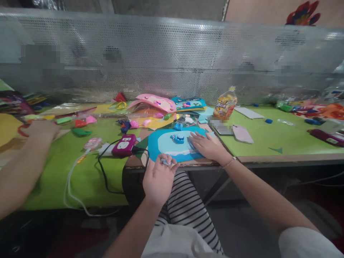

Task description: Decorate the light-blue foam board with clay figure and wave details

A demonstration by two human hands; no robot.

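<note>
A rounded blue sheet (154,142) with a pale blue inner panel lies at the table's front edge. A small blue clay figure (179,139) sits near its middle, and a whitish strip runs along the panel's lower side. My right hand (205,145) rests on the sheet's right part, palm down, fingers stretched toward the figure. At the sheet's lower left edge, my left hand (160,175) is closed with a small pale blue lump (166,162) between its fingers; it looks like soft clay. More blue clay (178,126) lies just behind the sheet.
Decorated pink (158,102) and teal sheets (188,104) lie behind, beside a yellow snack bag (225,104). A phone (242,133) is at right. A purple power bank (124,146) with cables sits left. Another person's hand (43,130) is at far left. A perforated metal screen (172,53) stands behind.
</note>
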